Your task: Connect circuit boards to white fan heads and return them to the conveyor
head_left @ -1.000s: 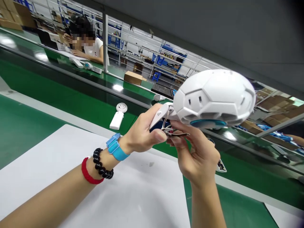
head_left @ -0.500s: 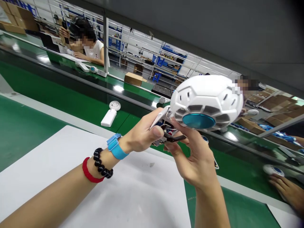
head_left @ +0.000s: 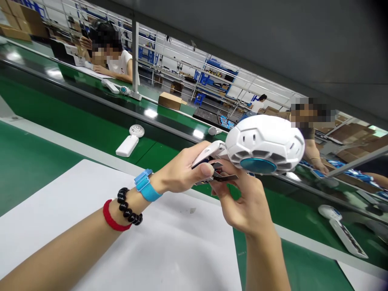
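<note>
White paper sheet (head_left: 182,250) is lying nearest, over the green worktop (head_left: 30,161). Left wrist is wearing a blue strap (head_left: 150,190), black beads (head_left: 129,210) and a red cord (head_left: 111,218). Above the sheet, the handheld fan is hanging in mid-air, both hands supporting it. Left hand (head_left: 182,173) is gripping the white handle shell (head_left: 209,150), thumb pressing near its lower edge; right hand (head_left: 250,198) is pinching around the dark strips (head_left: 228,177) below the shell (exact finger contact hidden, can't tell more). Handle is slanting up rightward from the left hand, its far end covered by that hand; long axis is running roughly across the view. Fan head (head_left: 266,135) is sitting just above the right hand, so that hand is nearer to it, teal disc (head_left: 258,165) facing down toward the wearer.

Beyond, a closed-looking white fan (head_left: 127,145) is resting on the green strip, left; an opened fan (head_left: 348,238) is lying right, dark innards showing. Farther off, a cardboard box (head_left: 169,101) is standing across the line, a white-shirted co-worker (head_left: 123,64) is leaning at left, and another person's forearm (head_left: 313,155) is reaching down at right.
</note>
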{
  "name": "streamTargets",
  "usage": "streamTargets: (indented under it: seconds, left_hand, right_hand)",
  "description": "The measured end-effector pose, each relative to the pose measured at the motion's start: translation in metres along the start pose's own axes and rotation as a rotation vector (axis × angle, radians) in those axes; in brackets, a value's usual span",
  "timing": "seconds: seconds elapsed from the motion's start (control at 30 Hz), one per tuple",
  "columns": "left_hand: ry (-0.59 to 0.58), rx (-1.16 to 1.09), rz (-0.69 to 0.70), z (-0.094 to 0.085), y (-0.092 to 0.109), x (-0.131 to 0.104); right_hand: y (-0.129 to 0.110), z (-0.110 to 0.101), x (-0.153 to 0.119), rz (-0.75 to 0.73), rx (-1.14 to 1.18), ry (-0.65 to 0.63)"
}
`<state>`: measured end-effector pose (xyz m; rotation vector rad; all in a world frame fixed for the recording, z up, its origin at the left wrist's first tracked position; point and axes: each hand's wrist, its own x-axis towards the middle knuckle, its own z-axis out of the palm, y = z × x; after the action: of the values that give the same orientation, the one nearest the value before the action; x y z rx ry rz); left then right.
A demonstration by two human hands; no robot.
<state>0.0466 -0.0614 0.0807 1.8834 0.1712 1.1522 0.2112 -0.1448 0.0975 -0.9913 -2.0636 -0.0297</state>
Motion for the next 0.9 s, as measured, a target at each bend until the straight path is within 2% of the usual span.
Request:
streamTargets:
  seconds: [0.13, 0.3, 0.37, 0.5, 0.67, 0.9]
  left_hand:
    - [-0.026, -0.163, -0.002, 0.001, -0.005, -0.002]
    - [0.005, -0.15, 0.076, 0.004, -0.007, -0.004]
    - [0.05, -0.144, 0.114, 0.005, -0.008, -0.004]
    - [0.238, -0.028, 0.185, 0.003, -0.01, -0.004]
    - [0.242, -0.077, 0.153, 0.001, -0.011, -0.007]
    - [0.247, -0.115, 0.084, 0.003, -0.007, -0.006]
  right_hand:
    - [-0.005, 0.001, -0.001, 0.085, 0.102, -0.043]
    - [-0.011, -0.001, 0.003, 0.06, 0.059, -0.045]
    - [-0.01, 0.002, 0.005, 0.01, 0.029, 0.003]
    - [-0.007, 0.015, 0.008, -0.052, 0.027, 0.216]
    - [-0.006, 0.025, 0.01, -0.086, -0.017, 0.263]
    - [-0.011, 0.024, 0.011, 0.03, 0.116, 0.244]
